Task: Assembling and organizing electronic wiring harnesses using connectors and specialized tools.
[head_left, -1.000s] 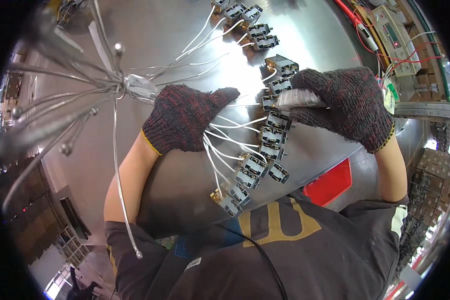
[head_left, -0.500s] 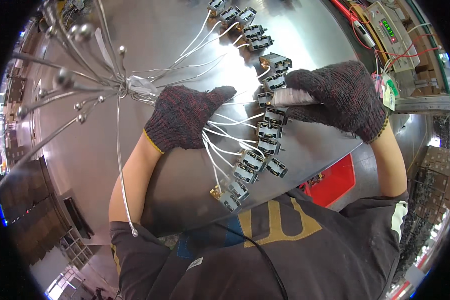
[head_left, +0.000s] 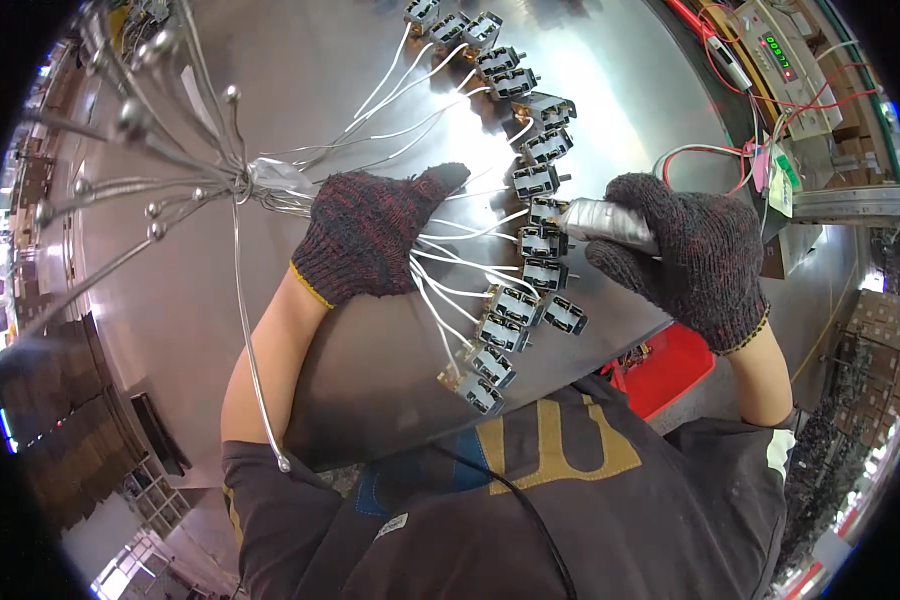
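Observation:
My left hand (head_left: 365, 237), in a dark knitted glove, is closed round a bundle of thin white-sleeved wires (head_left: 455, 285). Its thumb points right, over the wires. Their right ends run to a curved row of small grey-and-black switch-like units (head_left: 535, 181). Left of the glove, a tied bunch of thin metal rods (head_left: 175, 165) fans out with ball-shaped tips. My gloved right hand (head_left: 685, 245) grips a silver-taped, rod-like probe (head_left: 610, 222) between thumb and fingers. The probe's tip meets or nearly meets a unit midway down the row; exact contact is hidden.
A meter with a lit green display (head_left: 778, 58) stands at the far right. Red and white wires (head_left: 705, 150) loop from its side toward my right hand. A red bin (head_left: 675, 375) sits below the near edge of the metal table (head_left: 370, 360).
My right hand and the probe have moved nearer and slightly right, to a lower place along the row. The lower units have shifted right. My left hand keeps its hold.

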{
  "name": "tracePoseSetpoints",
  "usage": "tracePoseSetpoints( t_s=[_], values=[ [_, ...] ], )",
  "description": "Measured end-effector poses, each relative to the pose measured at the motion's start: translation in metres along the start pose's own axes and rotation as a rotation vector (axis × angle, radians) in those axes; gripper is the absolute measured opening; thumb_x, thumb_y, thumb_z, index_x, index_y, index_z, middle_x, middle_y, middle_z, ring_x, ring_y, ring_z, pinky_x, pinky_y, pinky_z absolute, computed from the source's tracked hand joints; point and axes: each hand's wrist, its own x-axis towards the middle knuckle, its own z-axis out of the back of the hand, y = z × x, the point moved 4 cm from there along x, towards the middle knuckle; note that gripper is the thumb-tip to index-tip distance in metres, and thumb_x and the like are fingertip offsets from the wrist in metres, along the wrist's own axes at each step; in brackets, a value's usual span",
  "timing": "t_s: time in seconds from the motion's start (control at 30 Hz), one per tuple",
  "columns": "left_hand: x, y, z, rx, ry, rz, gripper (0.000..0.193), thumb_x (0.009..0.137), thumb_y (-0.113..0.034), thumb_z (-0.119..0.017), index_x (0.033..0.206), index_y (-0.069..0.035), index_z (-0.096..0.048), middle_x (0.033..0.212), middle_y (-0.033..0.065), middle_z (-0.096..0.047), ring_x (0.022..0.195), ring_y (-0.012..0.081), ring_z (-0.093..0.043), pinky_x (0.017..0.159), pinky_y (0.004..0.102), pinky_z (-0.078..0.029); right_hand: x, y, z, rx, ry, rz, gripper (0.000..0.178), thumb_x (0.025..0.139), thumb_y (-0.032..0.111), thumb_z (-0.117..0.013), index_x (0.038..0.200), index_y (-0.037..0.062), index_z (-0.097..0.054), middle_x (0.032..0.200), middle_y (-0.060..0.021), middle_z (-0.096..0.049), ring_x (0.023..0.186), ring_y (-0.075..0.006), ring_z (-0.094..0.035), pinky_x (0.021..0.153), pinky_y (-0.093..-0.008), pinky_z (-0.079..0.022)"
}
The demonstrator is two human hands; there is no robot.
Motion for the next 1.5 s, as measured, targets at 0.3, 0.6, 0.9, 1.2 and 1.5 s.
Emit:
tracePoseSetpoints(
  t_s=[0.3,0.6,0.9,1.2,1.5],
  values=[
    [0.013,-0.007,0.0,-0.015,-0.03,-0.033,0.085,0.066,-0.049,-0.081,0.141,-0.016,-0.058,0.077,0.0156,-0.068,0.071,0.0364,-0.068,0.066,0.0458,-0.051,0.005,-0.024,0.007,0.092,0.108,-0.015,0.049,0.079,0.048,-0.083,0.115,0.0174,-0.071,0.072,-0.0083,-0.07,0.063,-0.0271,-0.07,0.063,-0.0401,-0.054],
    [0.015,-0.006,-0.001,-0.025,-0.021,-0.012,0.082,0.068,-0.049,-0.08,0.14,-0.016,-0.059,0.076,0.0151,-0.068,0.07,0.036,-0.068,0.065,0.0452,-0.051,0.004,-0.029,-0.001,0.03,0.069,0.124,0.052,0.076,0.046,-0.085,0.115,0.0145,-0.071,0.074,-0.0082,-0.07,0.066,-0.0273,-0.07,0.064,-0.0405,-0.053],
    [0.011,-0.004,-0.002,0.001,-0.058,-0.052,0.084,0.066,-0.051,-0.081,0.14,-0.018,-0.059,0.076,0.0152,-0.067,0.067,0.0359,-0.066,0.063,0.0455,-0.05,-0.007,0.0,0.006,0.218,0.071,-0.061,0.043,0.074,0.041,-0.087,0.105,0.0144,-0.073,0.079,-0.0087,-0.071,0.068,-0.0273,-0.07,0.064,-0.0376,-0.053],
    [0.001,0.0,-0.002,-0.017,-0.046,-0.038,0.084,0.066,-0.051,-0.082,0.14,-0.017,-0.059,0.082,0.0154,-0.07,0.071,0.0358,-0.068,0.067,0.0459,-0.051,-0.004,0.006,0.0,0.27,0.041,-0.085,0.042,0.084,0.044,-0.079,0.112,0.0138,-0.07,0.076,-0.009,-0.072,0.068,-0.0254,-0.072,0.063,-0.0381,-0.054],
    [0.002,-0.005,-0.002,-0.016,-0.01,0.001,0.085,0.066,-0.05,-0.083,0.14,-0.016,-0.059,0.081,0.0159,-0.07,0.072,0.0357,-0.069,0.067,0.0454,-0.051,0.004,-0.004,0.0,0.184,0.124,-0.002,0.048,0.078,0.049,-0.084,0.109,0.0152,-0.072,0.071,-0.0069,-0.07,0.064,-0.0245,-0.072,0.061,-0.036,-0.054]
  ],
)
